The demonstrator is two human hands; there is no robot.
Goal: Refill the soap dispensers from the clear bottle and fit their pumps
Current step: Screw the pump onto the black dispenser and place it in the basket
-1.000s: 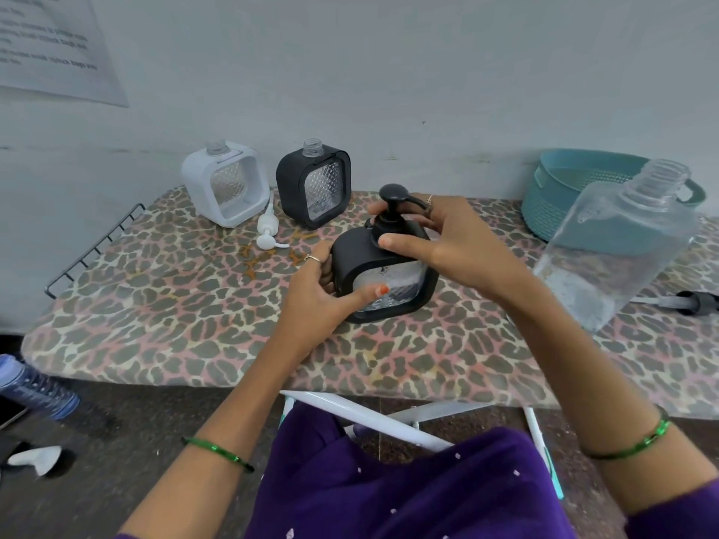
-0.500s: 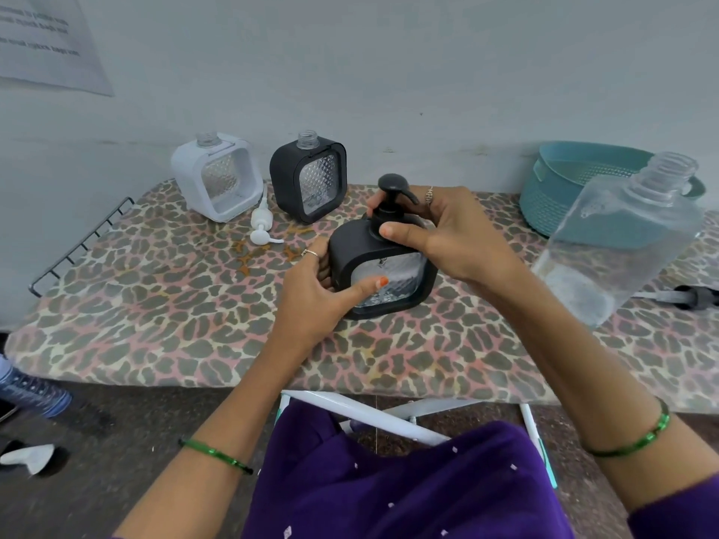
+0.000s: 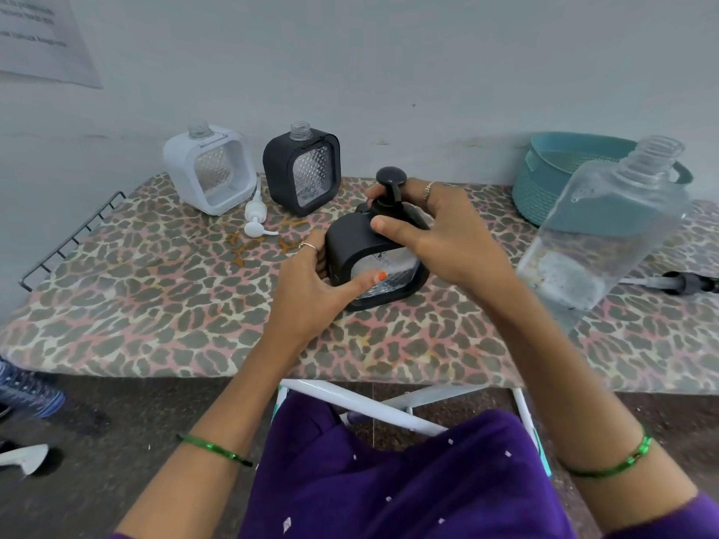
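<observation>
Mid-board, the left hand [image 3: 311,293] grips the black dispenser [image 3: 352,247]; the right hand [image 3: 447,235] pinches its black pump [image 3: 389,188]. The wall notice [image 3: 42,36] is too blurred to read.

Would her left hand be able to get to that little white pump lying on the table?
Probably yes. The white pump lies in the open, just beyond her left hand, nothing between them. She would first have to let go of the black dispenser it grips.
</observation>
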